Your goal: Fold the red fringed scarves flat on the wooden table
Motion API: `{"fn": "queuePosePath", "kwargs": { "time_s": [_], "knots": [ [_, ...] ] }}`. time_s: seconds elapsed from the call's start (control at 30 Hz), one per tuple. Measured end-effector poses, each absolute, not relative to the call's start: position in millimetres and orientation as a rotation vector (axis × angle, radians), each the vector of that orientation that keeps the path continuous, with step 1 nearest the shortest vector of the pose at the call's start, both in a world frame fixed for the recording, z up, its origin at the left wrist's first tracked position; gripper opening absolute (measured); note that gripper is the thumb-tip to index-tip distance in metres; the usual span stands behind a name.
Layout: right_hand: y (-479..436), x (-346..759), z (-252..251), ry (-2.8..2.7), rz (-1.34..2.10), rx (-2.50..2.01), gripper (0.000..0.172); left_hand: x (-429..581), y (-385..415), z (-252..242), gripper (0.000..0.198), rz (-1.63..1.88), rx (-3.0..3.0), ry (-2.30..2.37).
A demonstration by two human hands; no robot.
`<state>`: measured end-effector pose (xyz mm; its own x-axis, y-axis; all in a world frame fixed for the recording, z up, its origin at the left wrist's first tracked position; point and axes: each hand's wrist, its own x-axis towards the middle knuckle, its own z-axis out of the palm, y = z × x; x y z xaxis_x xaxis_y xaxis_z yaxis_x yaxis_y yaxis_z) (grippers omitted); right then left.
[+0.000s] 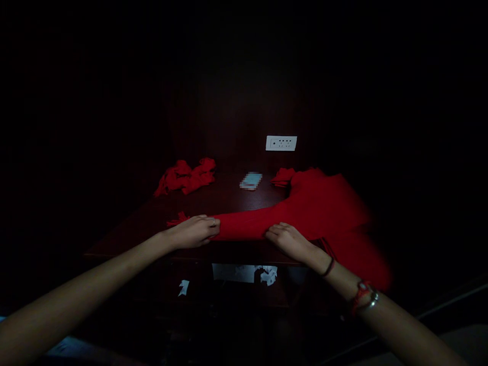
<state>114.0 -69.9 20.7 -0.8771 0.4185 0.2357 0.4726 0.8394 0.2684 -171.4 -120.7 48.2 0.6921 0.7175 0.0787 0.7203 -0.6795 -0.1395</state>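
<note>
A large piece of red cloth [244, 223] stretches across the front of the dark table [133, 218], its wider part heaped at the right and hanging past the edge. My left hand [200, 230] is closed on the cloth's narrow left end, where a few loose strips stick out beyond the knuckles. Further right, my right hand [285, 238] has its fingers curled over the lower edge of the same cloth. The fingertips of both hands are partly hidden. The far right of the cloth is blurred.
Crumpled red cloth [186, 175] lies at the back left of the table. A blurred-out pale rectangular object [250, 181] rests at the back middle, below a white wall socket [281, 143]. Under the tabletop are white paper pieces [234, 273]. The surroundings are very dark.
</note>
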Motion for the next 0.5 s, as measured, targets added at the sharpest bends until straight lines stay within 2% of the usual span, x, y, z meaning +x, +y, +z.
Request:
{"fn": "queuePosePath", "kwargs": {
  "time_s": [0.1,0.23,0.4,0.5],
  "knots": [
    [-48.2,115.2,36.2,-2.737,-0.378,-0.857,0.017,-175.0,-95.7,62.5,0.011,-0.301,-2.684,-1.416],
    [-7.0,114.7,78.3,-2.531,-0.305,-1.126,0.020,-173.4,-39.2,108.0,0.019,-0.600,-2.482,-1.660],
    [28.2,108.7,141.9,-2.298,-0.504,-1.299,0.021,-165.7,15.9,173.3,0.015,-0.523,-2.220,-1.569],
    [23.8,107.2,155.4,-2.181,-0.613,-1.246,0.023,-164.9,14.1,188.7,0.016,-0.497,-2.092,-1.429]
  ]
}}
